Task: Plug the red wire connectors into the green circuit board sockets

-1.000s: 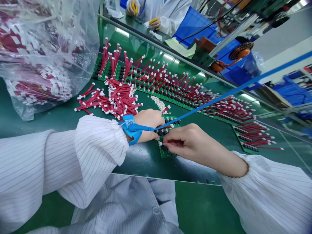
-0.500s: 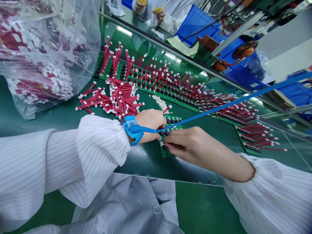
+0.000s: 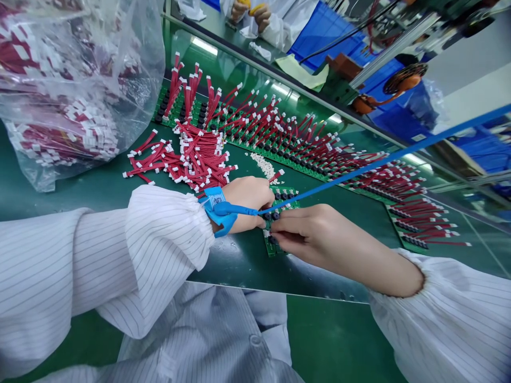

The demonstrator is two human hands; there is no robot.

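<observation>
My left hand (image 3: 247, 198), with a blue wrist strap (image 3: 217, 208), lies curled on the far side of a small green circuit board (image 3: 284, 198) that carries black round parts. A red wire with a white plug (image 3: 277, 175) sticks out from behind its fingers. My right hand (image 3: 315, 231) is pinched together at the near end of the same board, fingertips down against it. What they pinch is hidden. The two hands almost touch. A blue cord (image 3: 379, 161) runs from the strap up to the right.
A loose pile of red wires (image 3: 191, 157) lies behind my left hand. Long rows of boards with wires fitted (image 3: 303, 146) stretch to the right. A clear bag of wires (image 3: 67, 90) stands at the left. Another person's hands (image 3: 255, 13) work at the far bench.
A red wire seen between my right fingertips one second ago is now covered by them. Both hands stayed on the small board and shifted only slightly.
</observation>
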